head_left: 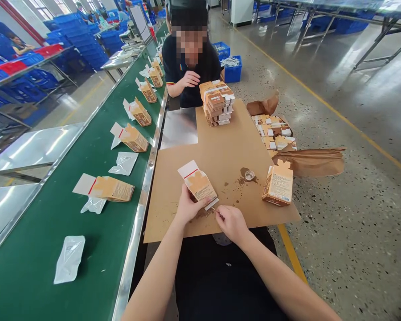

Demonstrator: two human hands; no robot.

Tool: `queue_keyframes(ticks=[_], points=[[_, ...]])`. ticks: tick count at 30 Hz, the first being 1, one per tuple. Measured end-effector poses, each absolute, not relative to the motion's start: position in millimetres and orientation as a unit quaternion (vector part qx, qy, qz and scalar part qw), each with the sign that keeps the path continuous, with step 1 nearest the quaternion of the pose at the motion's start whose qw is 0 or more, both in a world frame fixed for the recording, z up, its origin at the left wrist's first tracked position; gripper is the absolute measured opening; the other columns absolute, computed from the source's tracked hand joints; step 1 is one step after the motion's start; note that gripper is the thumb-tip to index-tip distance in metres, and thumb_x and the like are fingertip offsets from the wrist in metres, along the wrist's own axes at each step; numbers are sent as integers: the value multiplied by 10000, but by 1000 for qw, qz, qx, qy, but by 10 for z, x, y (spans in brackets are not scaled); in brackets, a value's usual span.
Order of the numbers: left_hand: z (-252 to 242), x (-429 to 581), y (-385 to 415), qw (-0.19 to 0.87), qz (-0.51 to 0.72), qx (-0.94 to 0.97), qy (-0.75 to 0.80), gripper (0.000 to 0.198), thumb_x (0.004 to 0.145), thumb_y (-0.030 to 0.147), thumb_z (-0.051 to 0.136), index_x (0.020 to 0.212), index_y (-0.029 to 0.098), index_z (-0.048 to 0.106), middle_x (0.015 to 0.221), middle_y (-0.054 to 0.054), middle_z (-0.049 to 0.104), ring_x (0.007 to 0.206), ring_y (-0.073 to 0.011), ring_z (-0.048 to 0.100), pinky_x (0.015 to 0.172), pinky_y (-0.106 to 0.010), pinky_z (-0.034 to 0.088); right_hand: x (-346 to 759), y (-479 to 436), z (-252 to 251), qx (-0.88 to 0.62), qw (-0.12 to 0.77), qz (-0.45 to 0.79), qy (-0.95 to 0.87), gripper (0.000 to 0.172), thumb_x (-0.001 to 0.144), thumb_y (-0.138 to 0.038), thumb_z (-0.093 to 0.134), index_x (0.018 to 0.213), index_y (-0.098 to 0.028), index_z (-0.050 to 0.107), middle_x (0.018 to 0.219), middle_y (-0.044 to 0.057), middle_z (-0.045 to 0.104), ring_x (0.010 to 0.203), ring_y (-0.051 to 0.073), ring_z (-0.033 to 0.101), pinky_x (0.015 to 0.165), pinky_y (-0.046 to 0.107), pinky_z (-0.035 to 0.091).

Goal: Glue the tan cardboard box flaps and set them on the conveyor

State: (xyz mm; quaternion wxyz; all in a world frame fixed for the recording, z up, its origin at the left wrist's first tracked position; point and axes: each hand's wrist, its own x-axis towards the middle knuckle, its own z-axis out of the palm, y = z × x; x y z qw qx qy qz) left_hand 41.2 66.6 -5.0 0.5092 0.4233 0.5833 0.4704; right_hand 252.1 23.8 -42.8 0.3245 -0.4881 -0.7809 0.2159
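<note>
My left hand [189,206] is closed around a small orange-and-white carton [200,185], tilted, with its white flap pointing up and left. At the carton's lower end my right hand [232,223] pinches a thin stick [213,208] whose tip is at the bottom flap; the tip's kind is too small to tell. To the right of my hands stands another carton [278,183], upright with its top tabs up. A small clear dish [249,175] sits on the brown cardboard sheet [173,178], with dark wet spots around it.
Left of the table runs a green conveyor belt [96,240] carrying several open cartons and clear plastic packs [69,259]. Across from me sits a person [192,58] behind a stack of flat cartons [218,104]. An opened paper bundle of cartons [274,129] lies beyond the table's right edge.
</note>
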Motion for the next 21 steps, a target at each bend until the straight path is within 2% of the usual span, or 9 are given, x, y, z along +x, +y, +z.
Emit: queue_keyframes(ticks=[6,9,15,21], points=[[44,356,653,522,457,419,586,978,631,519,1172,1397,273,615,1348,-134,849,1270,-386,855,1141,-608,683,2531,337,-442,-506,318,218,-771,335,1014,-106,600,734,-273,524,651,-36,571,602,154,466,635,302,322],[54,360,604,517,435,428,600,875,660,551,1154,1329,244,680,1315,-161,870,1295,-415,855,1147,-618,685,2631,300,-408,-516,327,219,-761,327,1037,-125,585,749,-274,547,659,-32,585,621,159,513,649,287,371],[-6,430,455,430,425,494,625,757,707,510,1096,1304,241,716,1303,-166,884,1259,-401,867,1093,-562,702,2949,-30,-317,-534,394,253,-704,325,1115,-247,594,798,-266,667,660,-33,623,597,147,540,636,257,456],[-25,448,379,362,429,530,635,679,753,499,1026,1304,242,725,1274,-156,886,1190,-382,882,1035,-526,721,3024,-213,-239,-553,432,288,-651,361,1116,-317,625,758,-269,643,625,-58,565,539,127,452,572,250,444]])
